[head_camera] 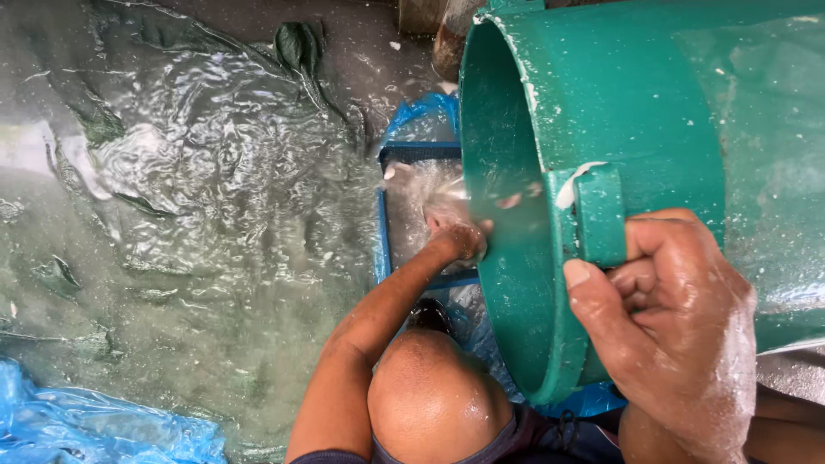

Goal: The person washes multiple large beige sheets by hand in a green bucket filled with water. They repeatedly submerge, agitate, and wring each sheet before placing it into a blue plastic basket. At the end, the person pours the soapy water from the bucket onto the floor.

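- The right hand (pixel 666 322) is clamped on the handle (pixel 599 215) of a big green bucket (pixel 619 112), thumb laid along the rim and fingers curled round behind the handle.
- The bucket lies tipped on its side at the right edge of the view, its mouth turned left and down; its outer wall is wet and flecked with white bits.
- The left hand (pixel 460 241) reaches forward past the knee (pixel 430 395) to the bucket's mouth, over a blue-framed sieve (pixel 382 232). It is blurred by splashing water, so I cannot tell whether its fingers are spread or closed.
- The sieve sits just left of the bucket's rim, its mesh awash with water and pale scraps.
- Blue plastic sheet (pixel 421 112) bunches behind the sieve's far edge, and more shows under the bucket.
- Left of the sieve, shallow rippling water (pixel 215 189) covers the ground out to the left edge.
- A dark green leaf (pixel 296 43) lies near the far edge, above the water.
- Crumpled blue plastic (pixel 94 421) fills the near left corner.
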